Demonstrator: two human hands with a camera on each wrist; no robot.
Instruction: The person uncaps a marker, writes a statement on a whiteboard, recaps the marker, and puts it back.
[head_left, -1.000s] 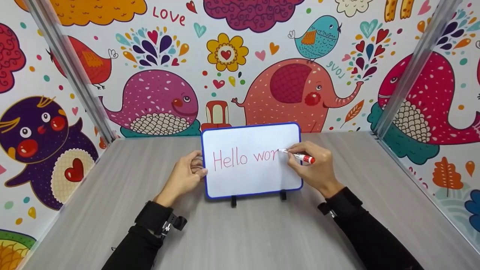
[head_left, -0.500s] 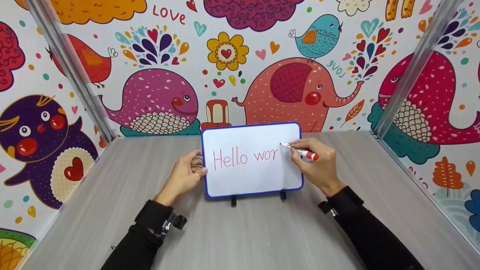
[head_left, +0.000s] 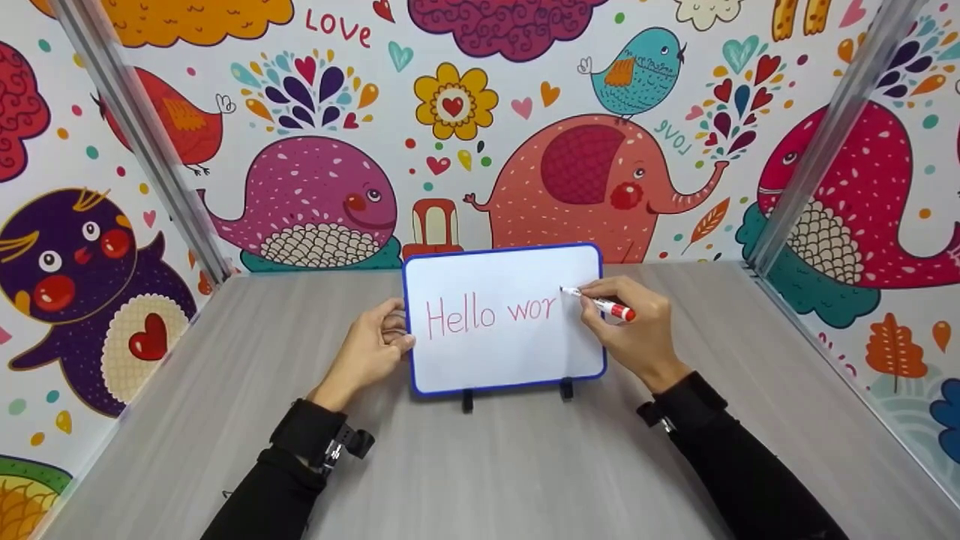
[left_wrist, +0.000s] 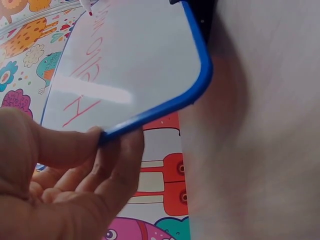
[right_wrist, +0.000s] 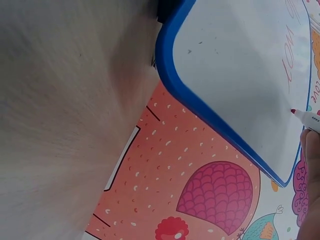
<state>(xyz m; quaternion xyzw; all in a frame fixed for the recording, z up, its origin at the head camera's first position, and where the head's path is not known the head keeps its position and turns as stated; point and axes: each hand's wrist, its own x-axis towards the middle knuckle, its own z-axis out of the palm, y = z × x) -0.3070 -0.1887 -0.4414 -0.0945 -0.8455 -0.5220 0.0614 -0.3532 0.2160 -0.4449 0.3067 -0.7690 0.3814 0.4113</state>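
A small whiteboard with a blue frame leans back on black feet in the middle of the table. Red handwriting on it reads "Hello wor". My left hand grips the board's left edge, thumb at the front rim and fingers behind, as the left wrist view also shows. In my right hand is a red-and-white marker, pinched between thumb and fingers. Its red tip is right at the board's surface, just past the "r" and a little higher. Part of the board's right edge is hidden behind the right hand.
Two black stand feet stick out under the board's lower edge. The grey wood-grain table meets walls with cartoon animal prints at the back and sides. Metal posts stand at the corners.
The right hand has lifted the marker from the end of the "r" and moved it slightly up and right, then held it nearly still. The left hand stays on the board.
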